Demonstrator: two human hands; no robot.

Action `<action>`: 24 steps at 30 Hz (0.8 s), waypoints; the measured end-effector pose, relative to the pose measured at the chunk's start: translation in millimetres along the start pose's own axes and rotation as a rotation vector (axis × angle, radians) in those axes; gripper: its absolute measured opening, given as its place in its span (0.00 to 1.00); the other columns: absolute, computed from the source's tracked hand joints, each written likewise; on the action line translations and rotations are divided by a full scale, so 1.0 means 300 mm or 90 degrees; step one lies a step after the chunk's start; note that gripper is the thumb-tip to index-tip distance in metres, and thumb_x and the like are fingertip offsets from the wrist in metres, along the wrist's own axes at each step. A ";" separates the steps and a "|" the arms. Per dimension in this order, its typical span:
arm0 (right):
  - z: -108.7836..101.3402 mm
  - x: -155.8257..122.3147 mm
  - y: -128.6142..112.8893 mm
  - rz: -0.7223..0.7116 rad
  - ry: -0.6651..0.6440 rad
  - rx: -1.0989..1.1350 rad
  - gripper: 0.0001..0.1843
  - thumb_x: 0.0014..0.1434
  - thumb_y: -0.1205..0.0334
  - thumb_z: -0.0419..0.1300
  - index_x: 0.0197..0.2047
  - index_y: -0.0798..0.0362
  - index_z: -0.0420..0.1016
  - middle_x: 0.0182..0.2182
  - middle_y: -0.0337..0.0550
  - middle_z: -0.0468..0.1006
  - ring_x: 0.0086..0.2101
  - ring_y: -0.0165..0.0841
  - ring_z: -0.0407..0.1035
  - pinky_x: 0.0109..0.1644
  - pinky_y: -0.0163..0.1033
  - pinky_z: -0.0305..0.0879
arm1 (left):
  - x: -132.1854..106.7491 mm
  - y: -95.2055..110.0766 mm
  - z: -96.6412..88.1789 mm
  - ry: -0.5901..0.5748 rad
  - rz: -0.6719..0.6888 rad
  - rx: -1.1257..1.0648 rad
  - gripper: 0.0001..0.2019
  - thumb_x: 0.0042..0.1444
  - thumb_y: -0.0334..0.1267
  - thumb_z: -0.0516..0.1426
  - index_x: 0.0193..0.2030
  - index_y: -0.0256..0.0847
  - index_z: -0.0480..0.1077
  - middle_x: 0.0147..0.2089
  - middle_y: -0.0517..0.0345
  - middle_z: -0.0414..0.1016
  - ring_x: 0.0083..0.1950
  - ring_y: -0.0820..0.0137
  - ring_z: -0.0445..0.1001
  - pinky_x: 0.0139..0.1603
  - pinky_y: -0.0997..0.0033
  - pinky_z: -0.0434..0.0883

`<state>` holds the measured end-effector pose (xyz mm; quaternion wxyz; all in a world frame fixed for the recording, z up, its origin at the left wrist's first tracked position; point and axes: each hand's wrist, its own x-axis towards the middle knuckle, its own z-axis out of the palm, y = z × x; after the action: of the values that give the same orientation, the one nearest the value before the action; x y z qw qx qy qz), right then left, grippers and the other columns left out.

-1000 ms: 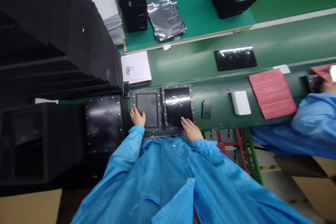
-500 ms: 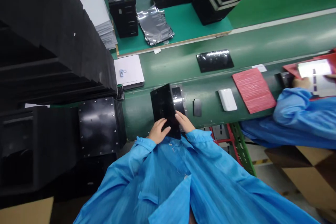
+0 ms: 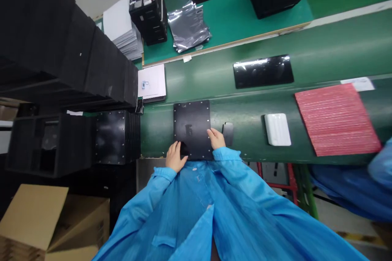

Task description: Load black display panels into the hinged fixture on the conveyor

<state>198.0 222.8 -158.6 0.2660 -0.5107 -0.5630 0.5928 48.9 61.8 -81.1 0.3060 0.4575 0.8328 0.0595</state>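
A square black panel (image 3: 192,129) with small holes along its edges lies flat on the green conveyor belt (image 3: 245,106), straight ahead of me. My left hand (image 3: 175,157) grips its near left corner, and my right hand (image 3: 216,138) sits on its near right edge. Anything under the panel is hidden. A small dark piece (image 3: 228,133) stands just right of my right hand, and a white block (image 3: 277,129) lies farther right.
Tall stacks of black foam (image 3: 61,45) and riveted black panels (image 3: 117,137) rise to the left. The belt carries a glossy black sheet (image 3: 262,71) and a red ridged pad (image 3: 337,119). A co-worker's blue sleeve (image 3: 352,189) shows at right, with a cardboard box (image 3: 52,222) at lower left.
The black panel, tilted in my hands earlier, now lies flat on the belt, covering the framed trays seen before. The view has swung, and the co-worker's hand has left the frame.
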 end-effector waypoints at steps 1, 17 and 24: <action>-0.021 0.015 0.000 -0.009 0.006 -0.024 0.24 0.54 0.41 0.54 0.38 0.54 0.76 0.32 0.46 0.79 0.39 0.41 0.72 0.46 0.45 0.68 | 0.005 0.003 0.005 -0.001 -0.043 0.006 0.36 0.52 0.40 0.59 0.66 0.31 0.53 0.68 0.39 0.56 0.68 0.56 0.57 0.67 0.59 0.58; -0.079 0.502 -0.350 -0.197 -0.339 -0.800 0.21 0.56 0.74 0.51 0.52 0.56 0.71 0.51 0.54 0.74 0.49 0.41 0.70 0.51 0.41 0.64 | 0.035 -0.008 0.051 -0.047 -0.229 0.052 0.13 0.56 0.30 0.55 0.48 0.35 0.69 0.53 0.45 0.73 0.54 0.64 0.72 0.54 0.71 0.67; -0.059 0.491 -0.369 -0.190 -0.332 -0.827 0.19 0.57 0.75 0.49 0.49 0.57 0.73 0.49 0.54 0.76 0.49 0.41 0.70 0.50 0.39 0.65 | 0.043 0.001 0.033 -0.076 -0.214 0.083 0.10 0.55 0.31 0.54 0.42 0.37 0.73 0.46 0.45 0.77 0.49 0.62 0.76 0.50 0.68 0.69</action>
<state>135.5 385.8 -96.8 -0.1572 -0.3251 -0.9113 0.1977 49.7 70.6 -94.9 0.3302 0.3336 0.8799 -0.0741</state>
